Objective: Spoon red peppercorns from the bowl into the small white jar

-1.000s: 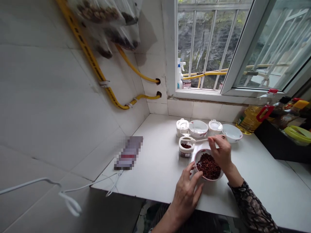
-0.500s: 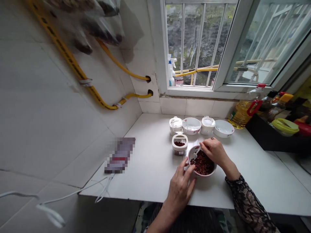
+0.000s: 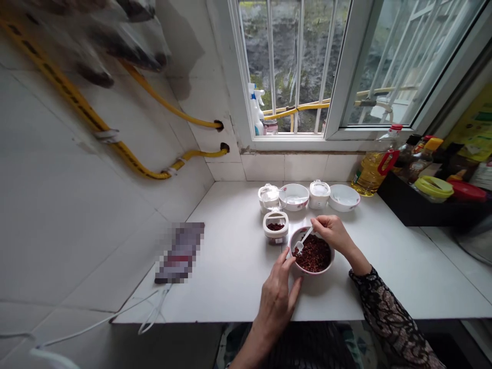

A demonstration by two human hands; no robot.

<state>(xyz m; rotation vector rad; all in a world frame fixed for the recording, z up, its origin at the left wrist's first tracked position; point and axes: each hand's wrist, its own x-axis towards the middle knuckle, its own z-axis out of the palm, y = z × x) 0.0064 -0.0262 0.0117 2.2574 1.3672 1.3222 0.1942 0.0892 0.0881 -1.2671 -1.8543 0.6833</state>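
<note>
My right hand (image 3: 333, 236) pinches the handle of a small white spoon (image 3: 305, 240), whose head dips into the left side of a white bowl (image 3: 291, 259). Dark red-brown grains (image 3: 315, 255), looking like dried peppercorns, fill much of this bowl. Thumb and fingers of my left hand (image 3: 279, 292) grip the bowl's left side, the fingertips at its rim. Just left of the bowl stands a seasoning jar (image 3: 275, 233) with its clear lid up, holding similar grains.
Behind are two white-lidded jars (image 3: 319, 195) (image 3: 268, 197) and two white bowls (image 3: 294, 197) (image 3: 344, 198). An oil bottle (image 3: 371, 171) and a black box (image 3: 400, 200) of bottles stand right. A blurred-out flat object (image 3: 180, 252) lies left, beside a white cable (image 3: 151, 312).
The view has shifted, so the counter things sit further left. The spoon's head has moved slightly within the grains at the bowl's left side. Both hands keep their hold.
</note>
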